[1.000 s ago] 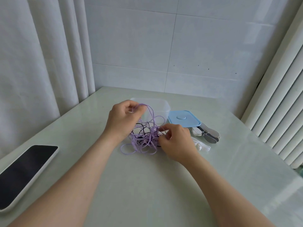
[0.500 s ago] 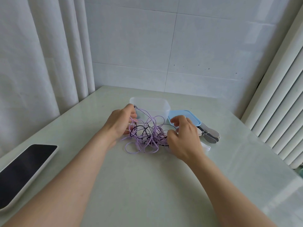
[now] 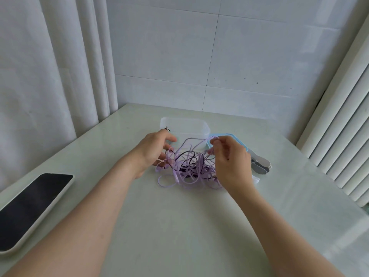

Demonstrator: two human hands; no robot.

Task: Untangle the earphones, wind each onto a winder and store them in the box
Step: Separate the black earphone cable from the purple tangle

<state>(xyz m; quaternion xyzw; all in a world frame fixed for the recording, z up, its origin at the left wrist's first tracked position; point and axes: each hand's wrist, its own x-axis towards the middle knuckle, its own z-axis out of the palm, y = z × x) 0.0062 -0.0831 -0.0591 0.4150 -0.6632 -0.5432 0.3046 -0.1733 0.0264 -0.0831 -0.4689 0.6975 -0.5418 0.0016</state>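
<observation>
Pale table, tiled wall — right hand pinching earphones, grip of left hand unclear

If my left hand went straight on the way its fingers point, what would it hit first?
Probably the left hand meets the tangle of lilac and black earphone cables; the clear plastic box sits beyond, depth unclear.

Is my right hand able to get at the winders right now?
Probably, yes: the winders lie right beside the right hand with nothing between, but its fingers pinch a purple cable it should drop first.
</observation>
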